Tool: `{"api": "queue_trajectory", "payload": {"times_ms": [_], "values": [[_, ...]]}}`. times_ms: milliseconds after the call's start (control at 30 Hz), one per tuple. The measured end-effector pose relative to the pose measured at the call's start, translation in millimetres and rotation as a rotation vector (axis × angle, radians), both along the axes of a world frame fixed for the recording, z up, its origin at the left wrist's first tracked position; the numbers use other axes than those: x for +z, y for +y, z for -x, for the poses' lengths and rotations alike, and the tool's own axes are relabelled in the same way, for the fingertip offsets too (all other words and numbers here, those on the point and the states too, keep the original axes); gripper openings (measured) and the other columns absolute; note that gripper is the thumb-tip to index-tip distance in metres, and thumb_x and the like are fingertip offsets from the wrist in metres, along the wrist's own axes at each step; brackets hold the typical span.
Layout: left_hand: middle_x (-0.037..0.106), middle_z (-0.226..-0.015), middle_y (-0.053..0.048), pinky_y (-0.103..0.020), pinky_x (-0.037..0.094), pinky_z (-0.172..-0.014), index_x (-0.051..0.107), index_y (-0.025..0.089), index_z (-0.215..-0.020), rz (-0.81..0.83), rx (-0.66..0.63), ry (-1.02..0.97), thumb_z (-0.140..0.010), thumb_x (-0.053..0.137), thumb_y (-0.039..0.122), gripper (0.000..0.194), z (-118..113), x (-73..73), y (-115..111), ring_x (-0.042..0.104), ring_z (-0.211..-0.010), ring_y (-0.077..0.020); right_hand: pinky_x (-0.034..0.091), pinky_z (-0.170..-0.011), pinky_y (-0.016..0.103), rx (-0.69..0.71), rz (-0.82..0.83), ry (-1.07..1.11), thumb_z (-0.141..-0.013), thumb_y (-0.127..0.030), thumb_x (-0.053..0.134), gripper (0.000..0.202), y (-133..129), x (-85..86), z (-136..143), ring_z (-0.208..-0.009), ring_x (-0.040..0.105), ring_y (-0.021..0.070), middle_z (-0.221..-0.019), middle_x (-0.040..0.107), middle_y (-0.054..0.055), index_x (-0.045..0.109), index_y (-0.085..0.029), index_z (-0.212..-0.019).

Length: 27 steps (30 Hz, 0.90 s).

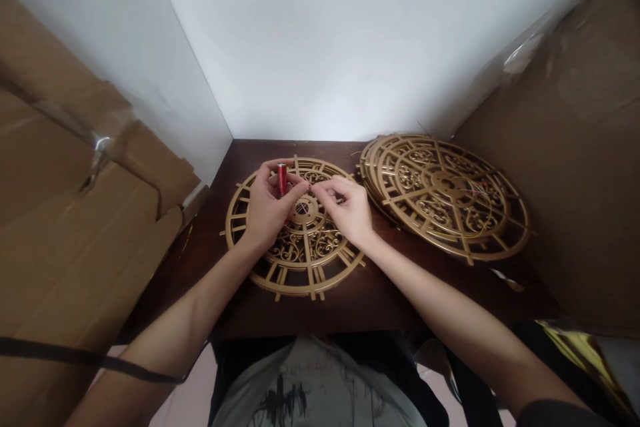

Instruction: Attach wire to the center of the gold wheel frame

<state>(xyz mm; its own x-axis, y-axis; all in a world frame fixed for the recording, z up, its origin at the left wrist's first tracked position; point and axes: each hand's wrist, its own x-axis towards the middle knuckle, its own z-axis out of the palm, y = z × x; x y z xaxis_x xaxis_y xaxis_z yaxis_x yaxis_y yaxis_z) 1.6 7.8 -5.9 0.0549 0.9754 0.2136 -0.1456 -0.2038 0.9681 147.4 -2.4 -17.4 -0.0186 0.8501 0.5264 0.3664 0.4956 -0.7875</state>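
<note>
A round gold openwork disc (295, 267) lies flat on the dark wooden table (370, 293) in front of me. My left hand (267, 210) holds a small red spool (283, 179) upright above the disc's middle. My right hand (345, 210) hovers beside it with thumb and forefinger pinched near the spool; a thread between them is too fine to make out. Both hands cover the disc's hub.
A stack of similar gold discs (447, 197) sits at the right of the table. Large cardboard boxes stand at the left (75, 213) and the right (585, 167). A white wall (325, 40) closes the back. A black strap (75, 357) crosses my left forearm.
</note>
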Motion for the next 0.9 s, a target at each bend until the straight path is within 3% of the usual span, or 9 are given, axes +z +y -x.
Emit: {"api": "queue_trajectory", "payload": {"times_ms": [233,400,567,700,900], "values": [[0.059,-0.079,0.0,-0.015,0.032,-0.037,0.051,0.02,-0.105,0.0,0.003,0.02,-0.07,0.071,0.023,0.04,0.6,-2.7,0.5,0.04,-0.042,-0.0013,0.042,-0.06,0.026,0.02,0.095,0.149,-0.082,-0.029,0.06,0.017,5.6,-2.6,-0.9,-0.063,0.053,0.0127,-0.069,0.063,0.001,0.068,-0.016,-0.072],[0.058,-0.077,0.001,-0.014,0.031,-0.036,0.051,0.019,-0.105,0.046,0.007,-0.003,-0.071,0.07,0.026,0.039,-0.9,-0.2,0.1,0.039,-0.043,-0.0018,0.039,-0.054,0.024,0.003,0.174,0.276,-0.078,-0.033,0.063,0.019,8.4,-1.8,-1.0,-0.056,0.047,0.0103,-0.061,0.06,-0.001,0.069,-0.016,-0.074],[0.057,-0.077,-0.002,-0.014,0.025,-0.031,0.053,0.017,-0.105,0.079,-0.136,-0.018,-0.083,0.056,0.036,0.029,-3.1,3.3,-2.0,0.036,-0.043,-0.0024,0.03,-0.045,0.022,0.07,0.297,0.422,-0.073,-0.039,0.068,0.023,11.5,-1.7,-2.7,-0.046,0.036,0.0073,-0.052,0.051,-0.004,0.07,-0.017,-0.075],[0.056,-0.074,-0.001,-0.015,0.028,-0.032,0.053,0.016,-0.107,0.014,-0.205,0.081,-0.086,0.053,0.033,0.027,-3.9,2.7,-4.3,0.036,-0.04,-0.0023,0.027,-0.043,0.021,0.096,0.303,0.471,-0.071,-0.039,0.069,0.022,12.2,-2.7,-2.3,-0.045,0.034,0.0063,-0.051,0.05,-0.005,0.071,-0.017,-0.074],[0.057,-0.072,0.0,-0.015,0.031,-0.034,0.048,0.02,-0.113,-0.051,-0.226,0.148,-0.086,0.052,0.028,0.028,-3.4,0.1,-6.2,0.038,-0.04,-0.0026,0.04,-0.051,0.023,0.093,0.281,0.444,-0.07,-0.037,0.07,0.02,10.9,-1.7,-1.7,-0.053,0.049,0.0095,-0.064,0.064,0.0,0.072,-0.018,-0.073]]}}
